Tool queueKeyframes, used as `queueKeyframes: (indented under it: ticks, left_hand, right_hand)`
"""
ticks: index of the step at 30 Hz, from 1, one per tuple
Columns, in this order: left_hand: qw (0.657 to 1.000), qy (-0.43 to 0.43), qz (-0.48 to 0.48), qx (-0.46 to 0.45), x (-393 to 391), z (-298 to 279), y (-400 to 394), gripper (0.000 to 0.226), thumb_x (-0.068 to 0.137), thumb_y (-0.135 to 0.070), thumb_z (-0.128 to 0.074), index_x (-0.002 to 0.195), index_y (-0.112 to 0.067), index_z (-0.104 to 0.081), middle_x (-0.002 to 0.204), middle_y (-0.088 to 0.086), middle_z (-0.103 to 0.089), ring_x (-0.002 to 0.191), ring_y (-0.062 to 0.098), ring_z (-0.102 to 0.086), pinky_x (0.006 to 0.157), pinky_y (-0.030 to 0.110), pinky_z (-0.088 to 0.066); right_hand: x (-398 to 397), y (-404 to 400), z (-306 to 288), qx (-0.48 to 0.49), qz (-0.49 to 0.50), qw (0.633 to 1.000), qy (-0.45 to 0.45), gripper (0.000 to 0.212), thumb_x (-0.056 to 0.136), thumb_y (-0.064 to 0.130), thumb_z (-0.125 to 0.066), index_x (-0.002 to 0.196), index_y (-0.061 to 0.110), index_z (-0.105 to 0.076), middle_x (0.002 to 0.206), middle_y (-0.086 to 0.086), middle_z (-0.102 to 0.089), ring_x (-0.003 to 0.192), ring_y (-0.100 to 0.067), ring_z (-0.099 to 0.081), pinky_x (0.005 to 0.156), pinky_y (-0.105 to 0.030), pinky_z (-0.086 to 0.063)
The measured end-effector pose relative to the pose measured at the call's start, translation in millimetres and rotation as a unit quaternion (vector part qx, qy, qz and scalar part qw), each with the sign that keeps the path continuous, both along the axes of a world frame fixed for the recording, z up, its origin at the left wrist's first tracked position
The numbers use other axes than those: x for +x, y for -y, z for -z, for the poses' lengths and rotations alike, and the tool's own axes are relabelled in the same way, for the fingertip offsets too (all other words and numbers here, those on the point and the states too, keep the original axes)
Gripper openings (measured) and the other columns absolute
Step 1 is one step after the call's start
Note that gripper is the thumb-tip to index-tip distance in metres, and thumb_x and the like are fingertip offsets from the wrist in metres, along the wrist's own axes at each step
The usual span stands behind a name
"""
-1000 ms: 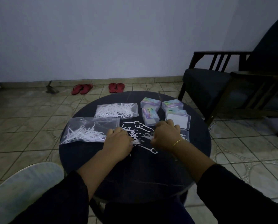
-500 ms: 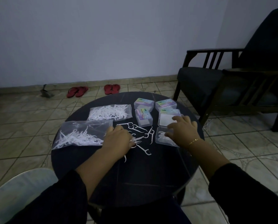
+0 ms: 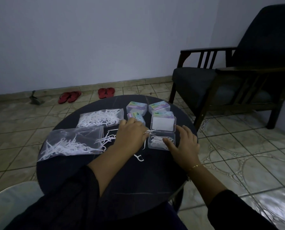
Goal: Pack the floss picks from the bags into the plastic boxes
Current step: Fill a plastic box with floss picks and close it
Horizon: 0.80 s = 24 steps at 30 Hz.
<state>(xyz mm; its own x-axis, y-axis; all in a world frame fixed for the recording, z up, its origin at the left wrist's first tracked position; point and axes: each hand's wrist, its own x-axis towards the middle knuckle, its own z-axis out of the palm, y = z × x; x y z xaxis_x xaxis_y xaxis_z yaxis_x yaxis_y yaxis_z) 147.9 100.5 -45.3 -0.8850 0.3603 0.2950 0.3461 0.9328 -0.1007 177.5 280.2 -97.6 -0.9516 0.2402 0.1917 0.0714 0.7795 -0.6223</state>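
- The open plastic box (image 3: 161,141) sits on the round dark table (image 3: 75,176), near its right edge; a few white floss picks (image 3: 156,139) lie inside it; its clear lid (image 3: 163,124) lies flat just behind it.
- The right hand (image 3: 182,147) rests at the right side of this box; its fingers are spread and mostly straight, and the thumb touches the front of the box.
- The left hand (image 3: 130,136) is just left of the box; its fingers are curled down, and thin white picks stick out from under them toward the box; it seems to hold them, but the grip is hidden.
- More loose picks (image 3: 107,138) lie on the table by the left hand; one single pick (image 3: 139,157) lies alone, nearer the person.
- Two clear bags hold more picks; the near bag (image 3: 72,144) is at the left of the table; the far bag (image 3: 101,120) is behind it.
- Four closed boxes with colourful labels (image 3: 158,107) stand at the back of the table, behind the lid.
- A gold bracelet (image 3: 194,166) is on the right wrist; both sleeves are dark.
- A dark armchair (image 3: 229,83) stands on the tiled floor at the right; two pairs of red sandals (image 3: 87,95) lie by the wall.
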Motion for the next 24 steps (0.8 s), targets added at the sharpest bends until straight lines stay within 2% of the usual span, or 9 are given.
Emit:
queueKeyframes:
  ticks: [6,10,13,16,19,21,23,24]
  left_hand:
    - [1.000,0.011,0.011,-0.005,-9,8,-36,0.034,0.096,-0.046,-0.040,0.116,-0.029,-0.062,0.119,-0.010,-0.059,0.113,0.016,-0.041,0.089,0.034,-0.026]
    - [0.998,0.066,0.013,0.019,-11,21,-39,0.051,0.092,-0.057,-0.042,0.133,-0.028,-0.051,0.136,-0.009,-0.049,0.124,0.017,-0.035,0.096,0.035,-0.024]
    - [0.996,0.069,0.015,0.047,-11,29,-32,0.060,0.090,-0.062,-0.039,0.140,-0.028,-0.043,0.143,-0.012,-0.041,0.131,0.014,-0.029,0.098,0.032,-0.020]
    - [0.996,0.065,0.005,0.059,-10,38,-20,0.060,0.091,-0.062,-0.038,0.140,-0.029,-0.042,0.145,-0.015,-0.039,0.131,0.014,-0.028,0.097,0.033,-0.021]
    - [0.996,0.049,0.007,0.079,-5,45,-9,0.054,0.092,-0.060,-0.039,0.135,-0.031,-0.049,0.142,-0.014,-0.042,0.128,0.015,-0.032,0.096,0.035,-0.024]
    - [0.995,0.039,0.023,0.094,0,48,-5,0.054,0.091,-0.060,-0.030,0.129,-0.032,-0.056,0.140,-0.011,-0.046,0.126,0.017,-0.036,0.095,0.037,-0.026]
    - [0.995,0.042,0.034,0.079,3,49,-5,0.059,0.089,-0.058,-0.018,0.129,-0.035,-0.055,0.141,-0.011,-0.044,0.126,0.016,-0.034,0.096,0.037,-0.025]
    - [0.996,0.049,0.034,0.069,4,49,-6,0.055,0.092,-0.056,-0.019,0.131,-0.036,-0.052,0.143,-0.012,-0.040,0.128,0.016,-0.032,0.098,0.037,-0.023]
  right_hand:
    - [-3,-5,10,0.002,-0.003,1.000,-0.008,0.071,0.085,0.060,-0.052,0.144,0.028,-0.031,0.154,0.001,-0.023,0.138,-0.022,-0.022,0.109,-0.043,-0.021]
    - [-3,-3,14,0.020,-0.009,1.000,-0.017,0.072,0.083,0.065,-0.049,0.144,0.029,-0.032,0.153,0.003,-0.025,0.136,-0.020,-0.025,0.106,-0.042,-0.024]
    - [-3,-3,15,0.038,-0.017,0.999,-0.015,0.067,0.086,0.063,-0.048,0.143,0.030,-0.034,0.153,0.003,-0.024,0.136,-0.020,-0.024,0.105,-0.041,-0.025]
    - [-2,-3,15,0.066,-0.035,0.997,-0.011,0.052,0.089,0.056,-0.048,0.137,0.036,-0.042,0.153,0.004,-0.023,0.137,-0.020,-0.021,0.105,-0.040,-0.023]
    - [-1,-2,14,0.093,-0.051,0.994,-0.004,0.040,0.091,0.053,-0.047,0.129,0.041,-0.050,0.154,0.005,-0.020,0.138,-0.020,-0.016,0.105,-0.041,-0.021]
    - [0,-2,13,0.108,-0.055,0.993,0.003,0.038,0.093,0.053,-0.044,0.127,0.040,-0.053,0.154,0.005,-0.019,0.138,-0.021,-0.015,0.105,-0.041,-0.020]
    - [1,-1,12,0.122,-0.056,0.991,0.013,0.037,0.094,0.052,-0.041,0.126,0.040,-0.054,0.154,0.004,-0.019,0.138,-0.022,-0.014,0.104,-0.041,-0.021]
    - [1,-1,11,0.127,-0.057,0.990,0.016,0.036,0.095,0.051,-0.041,0.126,0.040,-0.054,0.154,0.004,-0.020,0.137,-0.022,-0.015,0.104,-0.041,-0.022]
